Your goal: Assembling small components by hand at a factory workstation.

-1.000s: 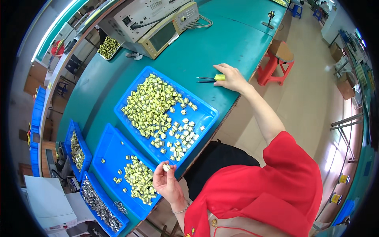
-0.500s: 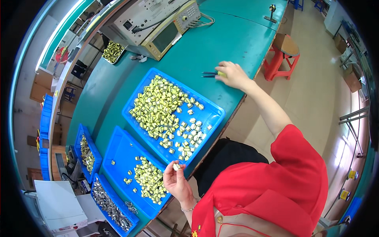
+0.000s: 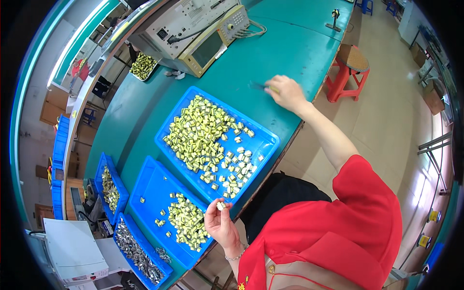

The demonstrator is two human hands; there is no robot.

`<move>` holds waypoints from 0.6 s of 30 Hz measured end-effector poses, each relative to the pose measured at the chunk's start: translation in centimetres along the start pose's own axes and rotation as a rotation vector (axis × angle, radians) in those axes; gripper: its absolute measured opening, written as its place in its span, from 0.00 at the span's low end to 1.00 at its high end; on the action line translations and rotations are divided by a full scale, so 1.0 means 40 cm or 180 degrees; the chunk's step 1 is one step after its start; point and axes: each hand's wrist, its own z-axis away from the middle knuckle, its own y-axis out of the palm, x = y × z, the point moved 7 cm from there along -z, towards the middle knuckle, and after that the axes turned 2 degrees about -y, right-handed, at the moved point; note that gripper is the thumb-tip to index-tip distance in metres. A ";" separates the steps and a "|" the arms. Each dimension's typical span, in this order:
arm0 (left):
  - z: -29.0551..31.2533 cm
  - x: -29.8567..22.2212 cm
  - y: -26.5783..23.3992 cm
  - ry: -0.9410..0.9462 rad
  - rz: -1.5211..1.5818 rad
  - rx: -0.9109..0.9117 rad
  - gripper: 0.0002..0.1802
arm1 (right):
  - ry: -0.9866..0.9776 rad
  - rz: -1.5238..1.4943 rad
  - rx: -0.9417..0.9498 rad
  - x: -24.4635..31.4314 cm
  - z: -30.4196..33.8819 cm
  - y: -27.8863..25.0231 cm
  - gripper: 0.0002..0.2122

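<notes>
My left hand point(image 3: 221, 227), at the near edge of the table, pinches a small transformer point(image 3: 221, 206) with yellow tape and pale sides between thumb and fingers. Over the bare green tabletop to the right, my right hand point(image 3: 286, 94) is closed on a slim tool point(image 3: 258, 86) with dark prongs and a yellow-green part. The tool is smeared by motion, so its exact kind does not show. Between the hands lies a large blue tray point(image 3: 270, 142) with a heap of yellow transformers point(image 3: 198, 130). A second blue tray point(image 3: 145, 188), beside my left hand, holds more of them.
At the left stand two narrower blue bins, one with silvery metal parts point(image 3: 137, 251), the other with mixed pieces point(image 3: 110, 191). A bench instrument point(image 3: 208, 50) with leads sits at the back, near a white tray of transformers point(image 3: 143, 66). A red stool point(image 3: 348, 77) stands right of the table.
The whole view has shifted slightly. My right hand keeps its place over the table, and its tool now looks blurred where two prongs showed clearly. My left hand still pinches the transformer.
</notes>
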 end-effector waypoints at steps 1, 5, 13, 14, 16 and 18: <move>-0.001 0.000 -0.003 0.0009 0.0004 -0.0007 0.15 | -0.0017 0.0479 0.0455 0.001 0.007 0.030 0.13; -0.001 -0.004 -0.011 0.0031 -0.0032 0.0034 0.16 | -0.0101 0.0453 0.0359 0.036 -0.001 0.025 0.15; 0.004 0.001 -0.008 -0.0152 0.0059 0.0060 0.14 | 0.0052 0.0998 0.1418 0.011 -0.056 0.116 0.12; 0.009 0.001 -0.008 -0.0094 0.0125 0.0081 0.14 | -0.0002 0.1101 0.1332 0.013 -0.056 0.110 0.11; 0.026 -0.007 -0.013 -0.0057 0.0283 -0.0006 0.14 | -0.0131 0.0700 0.0913 0.006 -0.064 0.080 0.10; 0.034 -0.011 -0.008 -0.0105 0.0471 0.0040 0.15 | -0.0411 0.0375 0.0567 0.028 -0.067 0.042 0.10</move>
